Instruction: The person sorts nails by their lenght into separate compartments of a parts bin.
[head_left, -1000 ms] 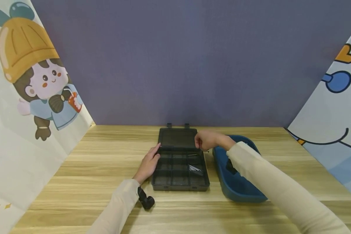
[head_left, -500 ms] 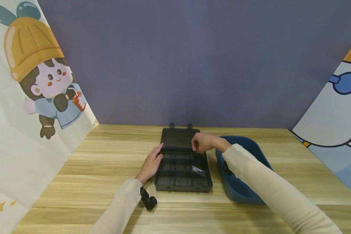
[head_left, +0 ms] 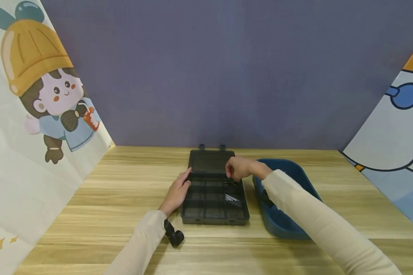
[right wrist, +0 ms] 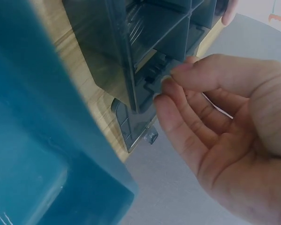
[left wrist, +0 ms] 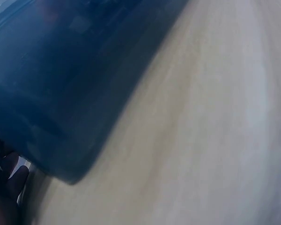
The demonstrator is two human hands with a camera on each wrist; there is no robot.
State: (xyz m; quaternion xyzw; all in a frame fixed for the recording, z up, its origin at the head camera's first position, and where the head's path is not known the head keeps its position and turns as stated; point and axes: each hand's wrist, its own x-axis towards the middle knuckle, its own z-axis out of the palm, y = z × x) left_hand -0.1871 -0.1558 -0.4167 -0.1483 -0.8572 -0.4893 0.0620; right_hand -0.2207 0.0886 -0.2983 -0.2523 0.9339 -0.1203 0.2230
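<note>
A dark translucent compartment box [head_left: 213, 221] lies on the table with its lid [head_left: 211, 160] folded back. My left hand [head_left: 176, 193] rests along its left edge, fingers reaching forward and thumb at the rim. My right hand [head_left: 239, 168] hovers over the back right compartment, fingers curled and thumb close to the fingertips. Nothing shows between them in the right wrist view. Below those fingertips lie small dark pieces [right wrist: 152, 78], and a thin dark piece [head_left: 231, 182] shows there in the head view. Several slim bright sticks [head_left: 231, 198] lie in the compartment in front.
A deep blue bin [head_left: 285, 232] stands right of the box, partly hidden under my right forearm. The wooden table [head_left: 130, 183] meets a grey-purple panel [head_left: 206, 76] at the back. Printed cartoon panels flank both sides. A black wrist camera [head_left: 174, 236] sits on my left wrist.
My right hand has moved left from the box's right edge to above its back right compartment, and then barely moves. A small piece by its fingers no longer shows. My left hand stays put.
</note>
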